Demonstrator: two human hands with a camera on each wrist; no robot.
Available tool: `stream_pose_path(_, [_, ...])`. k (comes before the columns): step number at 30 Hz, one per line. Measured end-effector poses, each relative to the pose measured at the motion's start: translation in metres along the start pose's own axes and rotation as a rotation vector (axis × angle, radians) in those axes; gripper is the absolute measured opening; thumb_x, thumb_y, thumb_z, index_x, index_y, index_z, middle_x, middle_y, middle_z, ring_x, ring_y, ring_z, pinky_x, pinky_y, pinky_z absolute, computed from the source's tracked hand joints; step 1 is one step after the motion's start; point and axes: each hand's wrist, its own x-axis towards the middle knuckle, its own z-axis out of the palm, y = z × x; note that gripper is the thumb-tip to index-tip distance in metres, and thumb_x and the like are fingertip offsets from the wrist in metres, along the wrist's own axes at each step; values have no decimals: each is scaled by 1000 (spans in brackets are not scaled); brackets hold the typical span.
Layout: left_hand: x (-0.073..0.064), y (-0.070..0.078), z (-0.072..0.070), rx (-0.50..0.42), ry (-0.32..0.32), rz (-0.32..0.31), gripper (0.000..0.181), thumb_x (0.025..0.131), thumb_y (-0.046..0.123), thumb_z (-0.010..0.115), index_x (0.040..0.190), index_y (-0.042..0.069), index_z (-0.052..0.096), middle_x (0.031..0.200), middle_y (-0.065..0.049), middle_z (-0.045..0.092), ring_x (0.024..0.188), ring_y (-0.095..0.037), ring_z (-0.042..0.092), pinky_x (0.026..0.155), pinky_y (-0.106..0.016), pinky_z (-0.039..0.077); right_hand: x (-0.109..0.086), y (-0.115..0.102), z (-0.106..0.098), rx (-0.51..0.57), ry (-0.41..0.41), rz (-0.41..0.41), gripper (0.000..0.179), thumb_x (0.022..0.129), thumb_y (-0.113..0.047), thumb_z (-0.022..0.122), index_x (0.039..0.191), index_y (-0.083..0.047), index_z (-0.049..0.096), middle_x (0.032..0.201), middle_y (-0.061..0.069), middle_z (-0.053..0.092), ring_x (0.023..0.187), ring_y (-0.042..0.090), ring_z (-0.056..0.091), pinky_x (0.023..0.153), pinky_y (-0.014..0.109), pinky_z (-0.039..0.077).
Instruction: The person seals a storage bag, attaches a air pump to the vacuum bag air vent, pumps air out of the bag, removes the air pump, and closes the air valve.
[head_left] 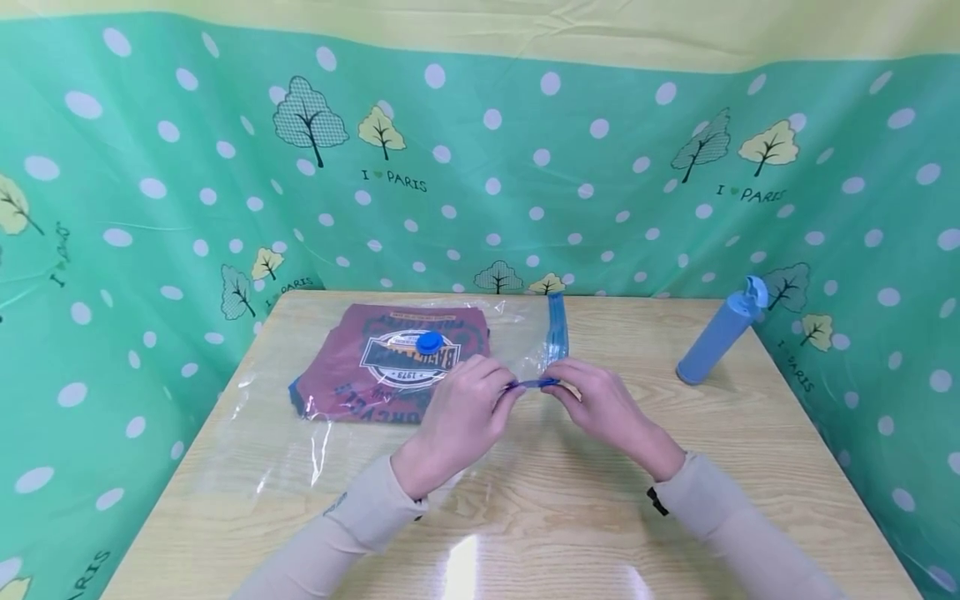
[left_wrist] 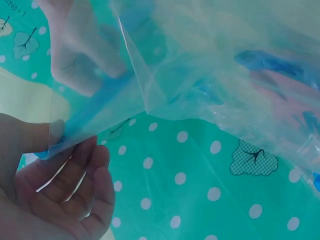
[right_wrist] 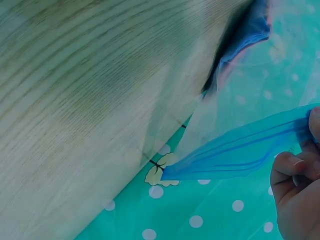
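A clear vacuum storage bag [head_left: 258, 442] with a blue round valve [head_left: 430, 342] lies on the table. Inside it is a folded maroon printed garment [head_left: 337, 367]. The bag's blue zip strip [head_left: 557, 329] runs along its right end. My left hand [head_left: 467, 404] pinches the near end of this strip between thumb and index finger, its other fingers loosely bent in the left wrist view. Just to the right, my right hand [head_left: 603, 404] pinches the strip between thumb and fingers. A short stretch of blue strip shows between the hands, and the bag's near edge is lifted.
A blue cylindrical hand pump [head_left: 716, 337] lies at the right of the wooden table [head_left: 750, 467]. Green dotted fabric [head_left: 622, 175] with printed trees hangs around the back and both sides of the table.
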Motion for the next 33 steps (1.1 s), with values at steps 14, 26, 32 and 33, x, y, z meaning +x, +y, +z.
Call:
stream_pose_path(14, [-2,1,7,40,9,34,7,87,8,86,85,11,81,83,3,73,82,-17,64,68,-30,51,3,-5,2,0,40,-26,23,86,4,84,105,-8,78,103,1,76,82,14,73,64,31,59])
stream_pose_path(26, [0,4,11,54,43,62,5,89,9,85,86,9,81,87,0,75,85,-19,65,70,-31,50,6,6,9,-50,108,11,21,84,3,86,101,-7,79,103,4,77,69,14,71,51,30,53])
stream_pose_path(32, [0,4,11,30,41,42,5,88,8,86,87,9,81,87,0,75,85,-18,66,74,-32,53,5,19,12,-80,117,28,20,84,1,86,100,-8,80,103,4,78,70,17,73,48,28,50])
stream_pose_path(33, [1,4,11,20,39,31,4,89,8,85,87,9,81,87,0,75,85,-19,66,74,-32,53,6,19,11,-76,115,27,20,85,1,86,101,-9,80,104,4,78,71,17,73,49,28,51])
